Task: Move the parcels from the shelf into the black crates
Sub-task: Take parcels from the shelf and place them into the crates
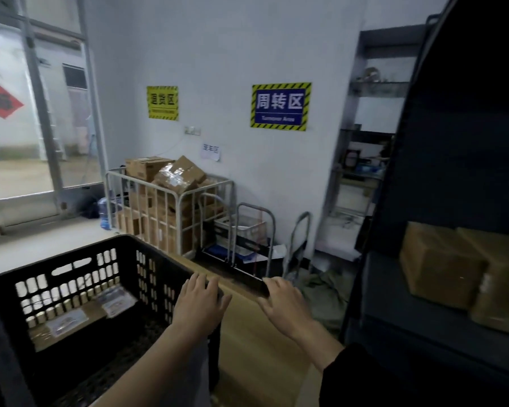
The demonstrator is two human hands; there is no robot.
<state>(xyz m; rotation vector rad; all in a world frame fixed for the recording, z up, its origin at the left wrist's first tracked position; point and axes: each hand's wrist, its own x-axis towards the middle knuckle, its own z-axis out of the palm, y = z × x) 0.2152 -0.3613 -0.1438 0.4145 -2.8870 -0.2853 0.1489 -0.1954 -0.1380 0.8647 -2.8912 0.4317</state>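
Black slotted crate [80,277]; tan parcels [441,262]; white cage cart [171,207]; yellow-black striped blue sign [279,106].

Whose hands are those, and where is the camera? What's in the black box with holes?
The camera sits on a person's head, looking down, so you see their own two hands. The left hand rests on the corner of the black crate, the box with holes. Flat parcels lie at its bottom. The right hand touches a dark edge beside it. Neither hand holds a parcel. Two brown parcels wait on the dark shelf at the right.
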